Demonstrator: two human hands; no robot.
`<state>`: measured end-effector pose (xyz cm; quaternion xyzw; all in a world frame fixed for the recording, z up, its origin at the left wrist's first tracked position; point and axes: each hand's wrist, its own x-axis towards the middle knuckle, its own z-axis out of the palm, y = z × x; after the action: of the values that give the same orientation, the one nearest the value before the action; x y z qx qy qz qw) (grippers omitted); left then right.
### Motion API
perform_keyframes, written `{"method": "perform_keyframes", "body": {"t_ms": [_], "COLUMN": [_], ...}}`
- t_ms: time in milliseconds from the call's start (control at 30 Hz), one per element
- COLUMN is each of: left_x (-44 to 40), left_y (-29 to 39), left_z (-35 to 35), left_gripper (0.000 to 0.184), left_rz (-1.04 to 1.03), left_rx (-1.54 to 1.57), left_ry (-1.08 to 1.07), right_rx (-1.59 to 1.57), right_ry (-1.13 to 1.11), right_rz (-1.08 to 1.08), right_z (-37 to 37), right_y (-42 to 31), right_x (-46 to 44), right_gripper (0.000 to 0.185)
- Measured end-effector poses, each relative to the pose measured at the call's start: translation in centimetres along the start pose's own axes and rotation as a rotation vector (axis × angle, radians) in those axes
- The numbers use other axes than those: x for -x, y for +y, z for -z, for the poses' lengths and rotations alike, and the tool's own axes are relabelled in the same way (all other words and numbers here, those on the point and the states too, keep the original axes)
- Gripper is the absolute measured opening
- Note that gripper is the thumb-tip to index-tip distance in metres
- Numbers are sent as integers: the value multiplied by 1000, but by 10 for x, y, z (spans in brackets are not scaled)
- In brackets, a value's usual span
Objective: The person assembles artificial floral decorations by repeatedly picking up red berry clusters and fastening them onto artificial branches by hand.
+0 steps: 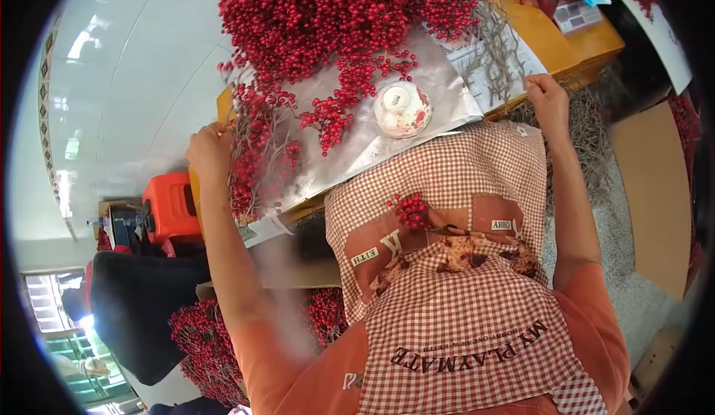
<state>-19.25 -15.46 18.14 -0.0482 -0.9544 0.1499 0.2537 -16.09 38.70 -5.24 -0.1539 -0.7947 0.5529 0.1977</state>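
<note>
At the table's left edge, my left hand (211, 150) is closed beside a branch of red berries (253, 150); what its fingers hold is too small to tell. My right hand (547, 102) is pinched at the right front edge, near bare grey twigs (495, 61); anything between its fingertips cannot be made out. Between the hands, a white bowl-shaped object (402, 109) with red spots rests on silvery sheeting (439, 68). A large heap of red berries (328, 20) covers the back. One small berry cluster (411, 211) lies on the checked apron (447, 154) over my lap.
A yellow table (588, 48) carries papers and a device with buttons (577, 16) at back right. An orange-red case (173, 208) stands at left, above a black chair back (141, 311). More berries (205, 348) lie below left. Grey twigs (588, 128) and cardboard (652, 191) are at right.
</note>
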Motion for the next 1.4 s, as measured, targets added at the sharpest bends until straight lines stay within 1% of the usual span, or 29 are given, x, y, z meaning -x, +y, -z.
{"method": "perform_keyframes", "body": {"t_ms": [67, 100, 133, 233, 267, 333, 400, 467, 500, 533, 567, 633, 700, 733, 767, 800, 833, 867, 900, 933, 967, 1000, 1067, 1133, 1200, 1267, 1300, 1333, 1400], "left_x": [2, 6, 12, 17, 16, 16, 9, 6, 5, 7, 8, 20, 39, 55, 69, 84, 104, 122, 140, 156, 168, 175, 182, 188, 190, 191, 189, 188, 187], "left_y": [-23, -39, -50, -45, -42, -47, -49, -49, -40, -31, -20, 20, 51, 81, 104, 119, 134, 155, 174, 185, 198, 210, 226, 225, 217, 199, 195, 198, 211], "left_z": [-39, -64, -83, -73, -60, -50, -39, -28, -19, -10, -3, 17, 11, 18, 18, 14, 3, -1, -3, -18, -22, -25, -35, -48, -55, -57, -48, -43, -37], "left_gripper": [23, 19, 16, 17, 17, 17, 16, 15, 15, 15, 15, 16, 14, 11, 8, 6, 6, 5, 8, 12, 17, 17, 13, 14, 14, 12, 19, 19, 29], "left_rz": [-34, -9, 8, -42, -74, 22, 32, 49, 59, 73, 64, 26, 79, 94, 112, 26, 77, -29, -14, -100, -36, -33, -147, -157, -171, -125, -103, -102, -314], "left_rx": [-236, -213, -183, -112, -46, 84, 78, 57, 46, 31, 79, 421, 722, 946, 1001, 1019, 1034, 1007, 1015, 1002, 975, 969, 685, 672, 658, 824, 763, 759, 747], "left_ry": [-109, -162, -213, -212, -196, -54, -11, 19, 80, 139, 145, 126, -34, -119, -200, -240, -306, -293, -368, -395, -455, -456, -316, -369, -424, -443, -437, -441, -172], "right_rx": [275, 257, 361, 468, 496, 515, 421, 367, 224, 82, -215, -642, -793, -834, -878, -920, -916, -926, -937, -939, -943, -947, -968, -910, -971, -922, -883, -887, -1051], "right_ry": [139, 116, 167, 110, 73, 88, -11, -14, -23, -37, -39, -64, -84, -95, -134, -169, -187, -256, -322, -331, -382, -429, -505, -633, -624, -735, -744, -745, -868], "right_rz": [205, 217, 243, 170, 61, 36, 20, -56, -137, -217, -383, -348, -385, -363, -347, -331, -360, -303, -243, -256, -220, -178, -173, -185, -192, -159, -111, -115, -235], "right_z": [0, -4, -8, -14, -11, -11, -11, -7, -6, -3, 7, 19, 34, 38, 40, 39, 37, 37, 37, 35, 31, 26, 19, 8, -6, -16, -23, -29, -37], "right_y": [14, 22, 26, 25, 4, 8, 18, 24, 38, 24, 16, 34, 33, 30, 34, 36, 35, 33, 30, 25, 15, 6, -8, -24, -31, -37, -38, -41, -47], "right_x": [-6, -11, -13, -18, -16, -22, -31, -33, -40, -37, -30, -19, 6, 22, 37, 52, 68, 81, 95, 107, 118, 124, 131, 138, 145, 152, 156, 160, 167], "right_gripper": [17, 18, 17, 25, 25, 26, 25, 21, 20, 19, 17, 12, 11, 8, 8, 8, 8, 9, 11, 11, 12, 14, 16, 14, 14, 15, 14, 14, 12]}}
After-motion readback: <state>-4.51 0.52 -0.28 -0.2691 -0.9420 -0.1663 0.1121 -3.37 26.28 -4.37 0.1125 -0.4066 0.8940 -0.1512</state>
